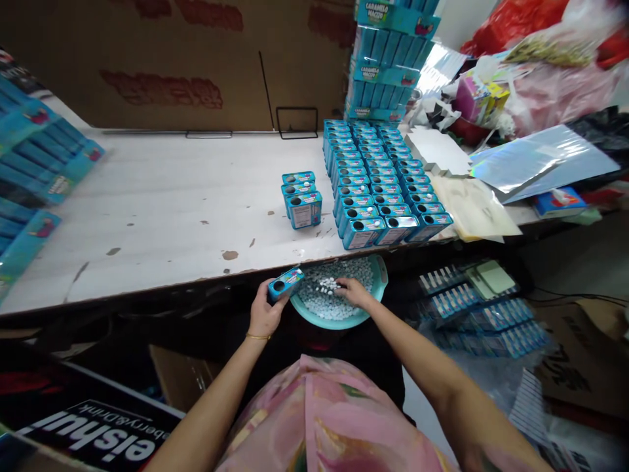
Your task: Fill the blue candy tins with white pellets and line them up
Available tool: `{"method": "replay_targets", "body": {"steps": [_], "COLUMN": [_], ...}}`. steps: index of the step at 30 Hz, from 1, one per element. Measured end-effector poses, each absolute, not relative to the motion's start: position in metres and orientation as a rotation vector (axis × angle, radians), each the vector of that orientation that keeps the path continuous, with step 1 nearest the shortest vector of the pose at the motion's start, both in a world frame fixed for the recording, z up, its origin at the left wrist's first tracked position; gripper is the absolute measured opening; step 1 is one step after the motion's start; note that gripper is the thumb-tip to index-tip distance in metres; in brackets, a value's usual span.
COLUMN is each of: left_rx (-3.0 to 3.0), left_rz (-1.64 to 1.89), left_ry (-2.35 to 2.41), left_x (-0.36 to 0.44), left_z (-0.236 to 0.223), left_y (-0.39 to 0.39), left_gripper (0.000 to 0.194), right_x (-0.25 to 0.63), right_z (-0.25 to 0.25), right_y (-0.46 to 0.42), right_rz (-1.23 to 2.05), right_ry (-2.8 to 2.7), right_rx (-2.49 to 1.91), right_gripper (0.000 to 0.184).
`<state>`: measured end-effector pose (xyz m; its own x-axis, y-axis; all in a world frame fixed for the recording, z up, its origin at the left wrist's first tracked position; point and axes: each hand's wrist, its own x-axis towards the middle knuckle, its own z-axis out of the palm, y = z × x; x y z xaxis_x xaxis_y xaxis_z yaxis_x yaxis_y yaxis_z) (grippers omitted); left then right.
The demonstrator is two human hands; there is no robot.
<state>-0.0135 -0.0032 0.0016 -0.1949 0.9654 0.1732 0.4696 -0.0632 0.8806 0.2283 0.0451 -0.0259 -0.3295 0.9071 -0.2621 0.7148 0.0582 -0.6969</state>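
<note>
Over the basin (382, 269), candies (328, 286) may spill if the left hand (265, 313) tips its tin (285, 284) while the right hand (352, 292) pinches some loosely.

The lone view looks forward and down from head height over the white table (167, 196).

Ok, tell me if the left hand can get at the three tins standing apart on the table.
Likely not to grasp one as is: the left hand holds another tin, though the way over the table edge looks free.
</note>
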Motion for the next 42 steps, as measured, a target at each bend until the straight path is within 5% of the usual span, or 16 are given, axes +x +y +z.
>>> {"method": "replay_targets", "body": {"steps": [8, 18, 36, 42], "left_rx": [1.714, 1.905, 1.725, 1.622], "left_rz": [1.116, 1.019, 1.096, 1.167], "left_ry": [1.621, 1.568, 1.503, 1.512], "left_x": [0.011, 0.036, 0.033, 0.018], "left_z": [-0.001, 0.000, -0.010, -0.013], "left_y": [0.007, 0.007, 0.019, 0.013], "left_gripper": [0.037, 0.038, 0.037, 0.038], "right_x": [0.264, 0.211, 0.231, 0.281], "right_z": [0.071, 0.144, 0.147, 0.078], "right_y": [0.029, 0.011, 0.006, 0.021], "right_rz": [0.970, 0.146, 0.128, 0.491], "right_ry": [-2.239, -2.910, -2.806, -2.559], "right_rx": [-1.404, -1.691, -1.672, -1.962], "right_gripper": [0.028, 0.025, 0.024, 0.027]}}
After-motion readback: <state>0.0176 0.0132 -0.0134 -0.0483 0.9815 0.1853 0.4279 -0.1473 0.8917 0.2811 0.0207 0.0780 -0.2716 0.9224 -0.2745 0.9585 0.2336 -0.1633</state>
